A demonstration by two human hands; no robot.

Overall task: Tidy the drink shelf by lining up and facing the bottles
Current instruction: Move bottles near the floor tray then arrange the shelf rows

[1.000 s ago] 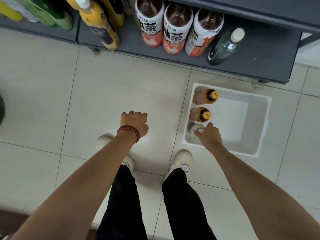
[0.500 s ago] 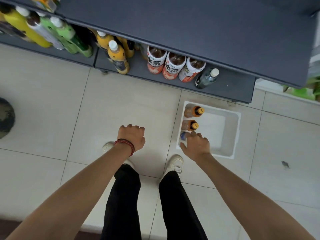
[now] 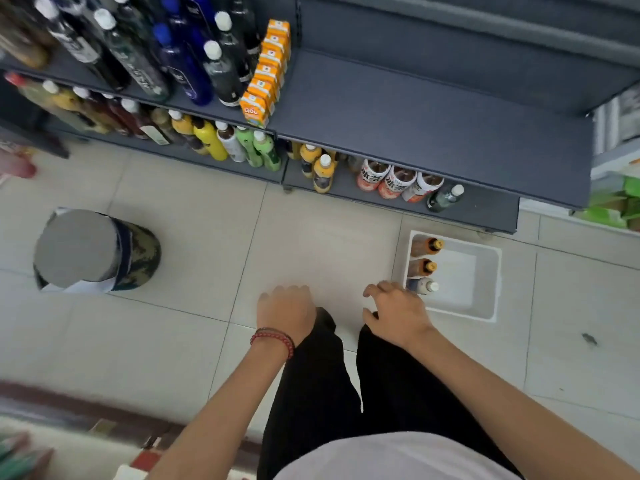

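Observation:
A white bin [image 3: 485, 282] sits on the floor tiles in front of the grey drink shelf [image 3: 433, 109]. In it stand two amber bottles [image 3: 424, 247] with yellow caps and one white-capped bottle [image 3: 420, 286]. My right hand [image 3: 394, 311] hovers just left of the bin with loosely spread fingers, holding nothing. My left hand [image 3: 285, 310], with a red bead bracelet at the wrist, hangs loosely curled and empty over the floor. On the bottom shelf stand three iced-tea bottles [image 3: 394, 180] and a dark bottle [image 3: 445, 198].
The upper shelf holds dark and blue bottles [image 3: 180, 64] and a row of orange juice cartons [image 3: 265, 81]. Yellow and green bottles [image 3: 235, 143] fill the lower left shelf. A person in a camouflage cap [image 3: 100, 251] is at the left. My black trousers [image 3: 332, 393] are below.
My view has risen and pulled back, showing more shelves. My right hand has come away from the white-capped bottle in the bin, which stays there. My left hand has hardly moved.

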